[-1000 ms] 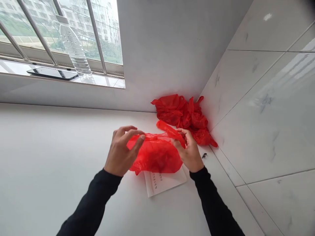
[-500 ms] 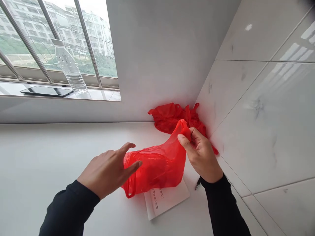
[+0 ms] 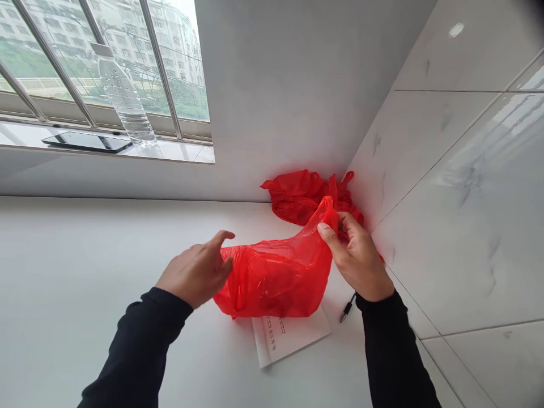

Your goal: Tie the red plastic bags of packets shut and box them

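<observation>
A thin red plastic bag (image 3: 276,277) stretches sideways between my hands, above the table and partly over a white notebook (image 3: 293,340). My right hand (image 3: 359,258) pinches its raised right corner between thumb and fingers. At the left end, my left hand (image 3: 198,272) has index finger and thumb spread apart, with the thumb against the plastic. The other fingers of that hand are hidden. Handwritten numbers show on the notebook below the bag.
Crumpled red bags (image 3: 293,195) lie in the back corner against the tiled wall (image 3: 450,226). A black cable end (image 3: 347,309) rests by my right sleeve. On the barred window's sill stand a water bottle (image 3: 127,105) and a flat dark tablet (image 3: 87,141).
My left hand has come closer to the bag's left end, its thumb drawn in. The loop hanging there has swung out of sight. My right hand keeps its pinch; the view has shifted slightly.
</observation>
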`<state>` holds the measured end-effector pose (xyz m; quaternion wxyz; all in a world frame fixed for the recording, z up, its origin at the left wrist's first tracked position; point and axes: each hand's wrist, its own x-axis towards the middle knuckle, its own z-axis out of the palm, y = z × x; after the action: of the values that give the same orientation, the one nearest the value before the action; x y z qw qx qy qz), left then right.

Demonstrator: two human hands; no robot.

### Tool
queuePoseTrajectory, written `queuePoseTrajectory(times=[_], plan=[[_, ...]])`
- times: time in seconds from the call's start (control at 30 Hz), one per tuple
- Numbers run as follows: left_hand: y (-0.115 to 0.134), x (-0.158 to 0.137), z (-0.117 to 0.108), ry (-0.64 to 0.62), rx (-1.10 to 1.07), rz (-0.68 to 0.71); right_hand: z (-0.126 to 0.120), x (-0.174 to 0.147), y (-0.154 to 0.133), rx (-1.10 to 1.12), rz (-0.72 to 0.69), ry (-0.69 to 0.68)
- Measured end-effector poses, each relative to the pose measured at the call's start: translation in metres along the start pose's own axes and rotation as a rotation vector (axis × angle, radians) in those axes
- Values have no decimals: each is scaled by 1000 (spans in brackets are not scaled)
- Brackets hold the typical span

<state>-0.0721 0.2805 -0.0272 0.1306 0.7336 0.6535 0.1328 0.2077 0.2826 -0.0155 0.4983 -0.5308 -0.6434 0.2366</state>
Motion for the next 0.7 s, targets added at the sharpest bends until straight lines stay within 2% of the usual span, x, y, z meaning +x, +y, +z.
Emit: queuePoseTrajectory(times=[0.07,0.2,0.27,0.33,0.47,0.5,0.57,0.63,0.7], plan=[[-2,3,0,45,-88,-37,-2,-1,2,1,8,-22],[-3,2,0,-78,-27,-41,-5,1,4,18,-14,0],[-1,1,1,-90,-17,-9,-8,-2,-1,35,-30,23],[2,1,0,-37,-144,38,-11,-11,-15,75,-76,87],[11,-3,-8,39,-498,59,-10,-45,-58,266,-331,301],[14,-5,-11,31,-570,65,-7,-52,-66,316,-369,256],[19,-10,-17,-18,-695,97,3,-58,-71,300,-391,-5],[24,-16,-23,-81,-784,131,15,-53,-60,150,-360,-317],[28,-24,-29,-105,-791,158,25,-42,-42,-22,-290,-481]])
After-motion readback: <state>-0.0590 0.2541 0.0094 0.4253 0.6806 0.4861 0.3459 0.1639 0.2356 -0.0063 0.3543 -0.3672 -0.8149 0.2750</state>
